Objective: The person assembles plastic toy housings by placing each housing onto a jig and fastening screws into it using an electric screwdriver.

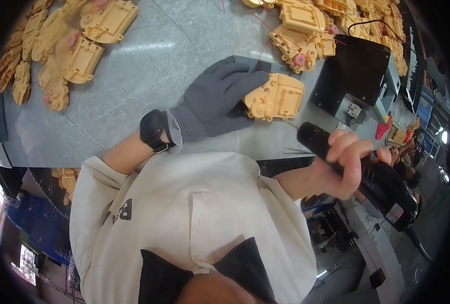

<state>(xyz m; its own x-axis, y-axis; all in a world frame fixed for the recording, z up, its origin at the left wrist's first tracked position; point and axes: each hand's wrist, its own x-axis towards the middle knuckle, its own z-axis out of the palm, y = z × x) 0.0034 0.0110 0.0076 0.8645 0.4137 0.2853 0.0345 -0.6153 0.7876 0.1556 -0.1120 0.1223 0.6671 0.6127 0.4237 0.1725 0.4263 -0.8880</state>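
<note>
My left hand, in a grey glove, is closed on a yellow plastic housing near the middle of the table. The housing has round bosses on its left part and a rectangular recess on its right; a grey block shows behind it. Bare and wrapped round a black electric screwdriver, my right hand is just right of the housing. The screwdriver's thin bit points up and left toward the housing's lower right edge, apparently a little apart from it. A cable runs from its rear end.
Piles of similar yellow housings lie at the far left and more housings at the far right, some with red wires. A black box-shaped device with a metal fitting stands right of my work. Tweezers lie by the near table edge.
</note>
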